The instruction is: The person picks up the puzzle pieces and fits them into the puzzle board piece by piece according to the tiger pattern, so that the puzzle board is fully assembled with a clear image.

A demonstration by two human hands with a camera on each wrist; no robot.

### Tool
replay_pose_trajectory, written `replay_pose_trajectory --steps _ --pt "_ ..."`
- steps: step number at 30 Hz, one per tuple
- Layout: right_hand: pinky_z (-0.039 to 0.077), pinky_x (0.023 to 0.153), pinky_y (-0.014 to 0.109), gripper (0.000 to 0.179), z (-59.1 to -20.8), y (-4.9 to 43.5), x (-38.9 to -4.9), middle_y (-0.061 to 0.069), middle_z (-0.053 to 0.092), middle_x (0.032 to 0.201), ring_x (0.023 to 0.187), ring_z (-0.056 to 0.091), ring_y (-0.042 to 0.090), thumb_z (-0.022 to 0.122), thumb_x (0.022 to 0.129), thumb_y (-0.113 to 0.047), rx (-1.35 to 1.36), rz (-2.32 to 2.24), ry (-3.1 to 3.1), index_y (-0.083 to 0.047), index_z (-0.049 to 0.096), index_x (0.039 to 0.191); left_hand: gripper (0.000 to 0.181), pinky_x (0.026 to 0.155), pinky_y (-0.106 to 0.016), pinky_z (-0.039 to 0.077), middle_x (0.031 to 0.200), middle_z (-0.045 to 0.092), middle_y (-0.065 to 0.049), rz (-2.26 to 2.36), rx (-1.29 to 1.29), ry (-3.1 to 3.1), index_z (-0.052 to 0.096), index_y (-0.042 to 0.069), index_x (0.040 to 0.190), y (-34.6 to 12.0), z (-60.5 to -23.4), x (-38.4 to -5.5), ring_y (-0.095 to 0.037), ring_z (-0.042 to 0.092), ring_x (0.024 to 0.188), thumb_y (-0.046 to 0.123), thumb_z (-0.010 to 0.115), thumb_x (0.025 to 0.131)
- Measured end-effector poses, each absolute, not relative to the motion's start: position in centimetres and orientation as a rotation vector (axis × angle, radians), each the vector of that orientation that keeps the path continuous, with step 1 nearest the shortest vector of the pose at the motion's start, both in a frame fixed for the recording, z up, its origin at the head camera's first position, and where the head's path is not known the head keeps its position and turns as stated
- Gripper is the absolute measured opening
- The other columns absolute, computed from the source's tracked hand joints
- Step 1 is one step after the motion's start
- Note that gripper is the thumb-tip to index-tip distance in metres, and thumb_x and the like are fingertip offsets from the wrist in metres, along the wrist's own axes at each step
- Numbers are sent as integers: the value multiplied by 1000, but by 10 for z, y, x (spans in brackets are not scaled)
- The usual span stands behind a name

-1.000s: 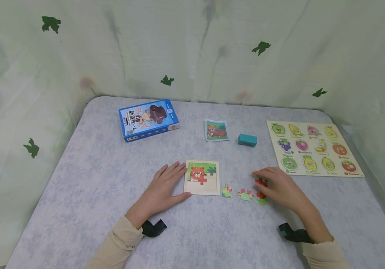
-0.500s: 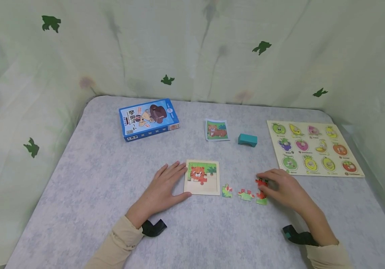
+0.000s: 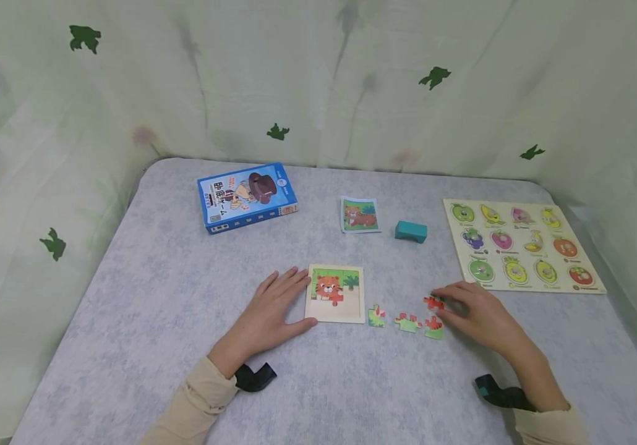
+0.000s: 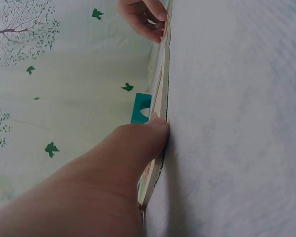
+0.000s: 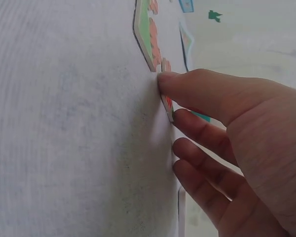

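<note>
My left hand (image 3: 265,312) lies with fingers extended against the left edge of a wooden puzzle tray (image 3: 335,314); its thumb (image 4: 155,129) touches the tray's edge. Several joined pieces in the tray show a tiger's face and greenery. My right hand (image 3: 480,315) pinches a red jigsaw piece (image 3: 433,303) at its edges between thumb and index finger, low over the table. Its other fingers (image 5: 195,182) are bent and hold nothing. Just below it lies a red-and-green piece (image 3: 433,327). Two more loose pieces, a green-red one (image 3: 408,322) and a green one (image 3: 376,316), lie toward the tray.
Behind the tray are a tiger picture card (image 3: 360,216) and a teal arched block (image 3: 410,232). A blue game box (image 3: 247,198) sits at the back left, a fruit puzzle board (image 3: 524,246) at the right. Printed curtains (image 3: 318,80) enclose the table's back and sides.
My right hand has drawn back to the right, uncovering more of the red piece, which stays almost in place. The left hand and tray have not moved.
</note>
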State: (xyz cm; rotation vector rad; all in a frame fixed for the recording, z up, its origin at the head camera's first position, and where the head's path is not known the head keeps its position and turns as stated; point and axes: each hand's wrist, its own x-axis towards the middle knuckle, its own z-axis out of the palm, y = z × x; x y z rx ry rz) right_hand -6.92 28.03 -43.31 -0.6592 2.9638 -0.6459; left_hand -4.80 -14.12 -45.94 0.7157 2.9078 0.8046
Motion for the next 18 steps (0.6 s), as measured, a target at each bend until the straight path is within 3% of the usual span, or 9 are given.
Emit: replay_pose_trajectory --steps 18 --pt "57 90 51 37 -432 282 -70 5 69 113 104 64 26 83 87 -14 -618 -647 2916 -13 76 123 86 129 -54 17 165 39 -8 811 715 2910 45 6 156 -141 -459 -48 -27 30 156 50 77 90"
